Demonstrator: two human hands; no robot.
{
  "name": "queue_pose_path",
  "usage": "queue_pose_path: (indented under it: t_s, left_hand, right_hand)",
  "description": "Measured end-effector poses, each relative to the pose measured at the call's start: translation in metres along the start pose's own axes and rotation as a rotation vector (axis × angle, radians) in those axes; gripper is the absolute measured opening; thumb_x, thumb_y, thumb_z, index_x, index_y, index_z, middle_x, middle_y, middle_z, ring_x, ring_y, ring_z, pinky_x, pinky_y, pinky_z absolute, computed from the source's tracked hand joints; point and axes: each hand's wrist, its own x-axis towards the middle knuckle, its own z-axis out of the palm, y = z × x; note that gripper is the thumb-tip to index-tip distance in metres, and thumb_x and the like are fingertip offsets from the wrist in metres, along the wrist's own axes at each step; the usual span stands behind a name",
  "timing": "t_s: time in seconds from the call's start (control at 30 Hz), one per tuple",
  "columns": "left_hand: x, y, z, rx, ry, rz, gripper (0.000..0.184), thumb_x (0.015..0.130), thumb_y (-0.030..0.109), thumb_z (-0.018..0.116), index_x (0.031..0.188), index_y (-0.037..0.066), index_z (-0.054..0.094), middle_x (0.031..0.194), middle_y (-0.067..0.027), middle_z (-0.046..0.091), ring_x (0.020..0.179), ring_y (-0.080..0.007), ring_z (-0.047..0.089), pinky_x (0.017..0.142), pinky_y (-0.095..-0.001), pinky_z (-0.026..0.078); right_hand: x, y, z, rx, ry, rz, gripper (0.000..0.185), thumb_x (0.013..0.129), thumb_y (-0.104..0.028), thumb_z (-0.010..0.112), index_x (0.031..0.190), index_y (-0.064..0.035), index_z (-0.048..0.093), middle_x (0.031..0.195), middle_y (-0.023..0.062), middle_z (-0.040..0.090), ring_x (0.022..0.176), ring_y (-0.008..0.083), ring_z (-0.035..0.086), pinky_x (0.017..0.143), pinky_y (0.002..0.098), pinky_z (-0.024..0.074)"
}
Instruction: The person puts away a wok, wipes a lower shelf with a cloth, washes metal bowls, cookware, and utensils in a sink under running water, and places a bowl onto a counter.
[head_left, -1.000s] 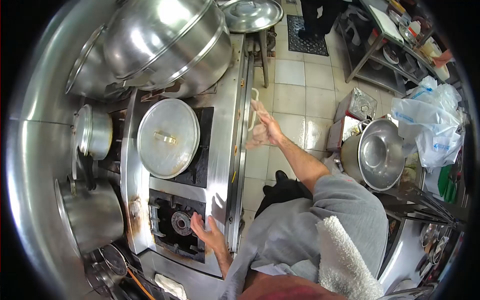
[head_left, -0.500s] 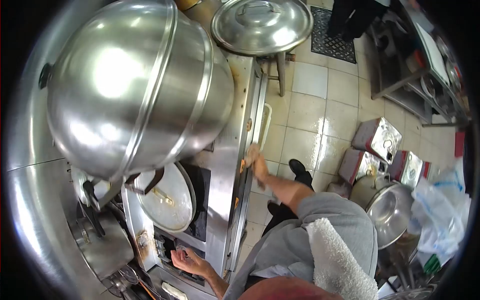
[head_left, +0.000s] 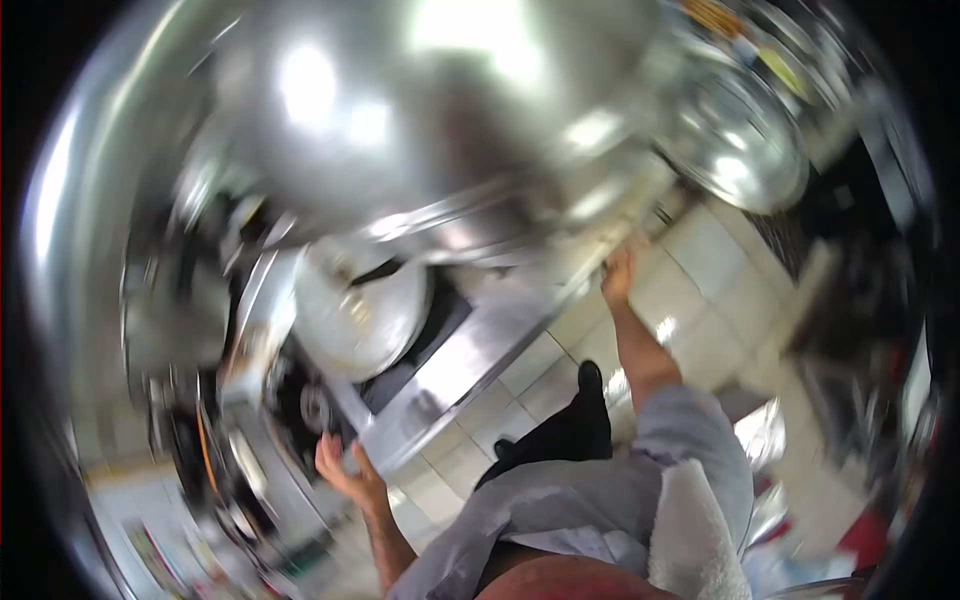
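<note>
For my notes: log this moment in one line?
left hand: fingers spread, near burner; right hand: by stove front, grip blurred; white towel: over grey shirt

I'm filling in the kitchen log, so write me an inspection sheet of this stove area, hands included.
Surface: steel stove top, brightly reflective; fine soiling too blurred to judge.
Work items: large rounded steel vessel; flat round lid on the stove; burner near the left hand.
Clutter: white cloth and orange handle beyond the stove's end.
Hands: left open, fingers spread; right hand by the stove's front edge, grip and contact unclear.
Cables: nothing seen.
Surroundings: tiled floor with glossy reflections, wetness unclear; domed lid beyond the right hand.
</note>
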Motion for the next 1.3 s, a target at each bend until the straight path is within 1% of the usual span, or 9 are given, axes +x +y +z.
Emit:
queue_pose_path:
  t_s: [0.1, 0.17, 0.3, 0.4, 0.53, 0.77, 0.9, 1.17, 1.3]
  left_hand:
    - [-0.017, -0.015, -0.027, -0.011, 0.043, -0.023, 0.044, 0.077, -0.001, 0.06, 0.119, -0.001, 0.047, 0.116, -0.0189, 0.045, 0.102, -0.029, 0.05, 0.088, -0.0368, 0.041]
    - [-0.039, -0.036, -0.056, 0.068, 0.045, -0.094, 0.043, 0.077, 0.001, 0.062, 0.118, 0.001, 0.048, 0.113, -0.0182, 0.048, 0.103, -0.031, 0.048, 0.089, -0.0373, 0.04]
    - [-0.096, -0.089, -0.12, 0.038, 0.171, -0.269, 0.044, 0.077, 0.001, 0.061, 0.119, 0.002, 0.048, 0.113, -0.0172, 0.046, 0.103, -0.0308, 0.048, 0.089, -0.0359, 0.04]
    - [-0.153, -0.146, -0.176, 0.058, 0.255, -0.439, 0.047, 0.076, 0.002, 0.061, 0.12, 0.003, 0.046, 0.113, -0.0166, 0.045, 0.104, -0.0295, 0.047, 0.089, -0.0349, 0.041]
    - [-0.228, -0.212, -0.258, 0.077, 0.468, -0.655, 0.047, 0.076, 0.001, 0.06, 0.12, 0.004, 0.047, 0.113, -0.0145, 0.044, 0.098, -0.0248, 0.051, 0.084, -0.0335, 0.043]
    - [-0.321, -0.287, -0.353, 0.107, 0.859, -0.931, 0.046, 0.075, 0.001, 0.061, 0.119, 0.005, 0.049, 0.112, -0.0111, 0.045, 0.092, -0.0187, 0.053, 0.076, -0.0311, 0.044]
    - [-0.344, -0.309, -0.365, 0.116, 0.893, -1.023, 0.044, 0.077, 0.001, 0.06, 0.12, 0.003, 0.047, 0.113, -0.0101, 0.045, 0.093, -0.017, 0.051, 0.077, -0.0278, 0.044]
    - [-0.357, -0.35, -0.39, 0.317, 1.005, -1.178, 0.046, 0.075, 0.003, 0.062, 0.119, 0.003, 0.047, 0.113, -0.013, 0.044, 0.09, -0.0201, 0.052, 0.079, -0.0318, 0.045]
    - [-0.366, -0.358, -0.411, 0.323, 1.062, -1.329, 0.047, 0.077, 0.004, 0.061, 0.121, 0.003, 0.046, 0.115, -0.014, 0.042, 0.096, -0.0237, 0.051, 0.082, -0.0329, 0.044]
  right_hand:
    - [-0.083, 0.115, -0.053, 0.213, -0.017, 0.257, 0.057, 0.09, -0.016, 0.047, 0.137, -0.0124, 0.015, 0.135, 0.0093, 0.033, 0.123, 0.0245, 0.035, 0.1, 0.0373, 0.0333]
    - [-0.185, 0.104, 0.004, -1.339, -0.392, -0.226, 0.049, 0.085, 0.0, 0.044, 0.131, -0.0086, 0.029, 0.125, 0.0106, 0.04, 0.106, 0.0216, 0.048, 0.083, 0.0346, 0.0446]
    - [-0.266, 0.219, -0.003, -0.427, -0.419, 0.697, 0.039, 0.078, 0.004, 0.049, 0.116, -0.0059, 0.045, 0.094, 0.009, 0.054, 0.067, 0.017, 0.057, 0.05, 0.0296, 0.048]
    - [-0.378, 0.179, 0.101, -1.138, -1.239, 1.168, 0.035, 0.079, 0.003, 0.05, 0.112, -0.0059, 0.049, 0.084, 0.0071, 0.057, 0.065, 0.0174, 0.057, 0.051, 0.0303, 0.0481]
    - [-0.548, 0.171, 0.2, -1.063, -1.339, 1.407, 0.035, 0.078, 0.001, 0.054, 0.112, -0.0042, 0.052, 0.089, 0.0067, 0.059, 0.075, 0.0164, 0.058, 0.064, 0.0293, 0.0499]
    - [-0.702, 0.151, 0.386, -0.846, -2.028, 0.537, 0.029, 0.073, -0.008, 0.063, 0.101, -0.0004, 0.058, 0.089, 0.0011, 0.06, 0.08, 0.0113, 0.056, 0.075, 0.0254, 0.0446]
    - [-0.747, 0.168, 0.453, -0.771, -2.307, -0.191, 0.037, 0.066, -0.012, 0.067, 0.1, 0.0004, 0.06, 0.103, 0.0126, 0.051, 0.098, 0.0269, 0.048, 0.087, 0.0346, 0.0386]
    - [-0.829, 0.337, 0.379, -0.932, -2.434, -1.197, 0.072, 0.078, -0.03, 0.059, 0.136, -0.0048, 0.026, 0.141, 0.0239, 0.019, 0.13, 0.0407, 0.016, 0.104, 0.0543, 0.0138]
    - [-0.868, 0.389, 0.409, -0.857, -2.564, -1.107, 0.07, 0.08, -0.033, 0.057, 0.135, -0.0027, 0.027, 0.141, 0.0227, 0.019, 0.131, 0.0405, 0.014, 0.104, 0.0552, 0.0126]
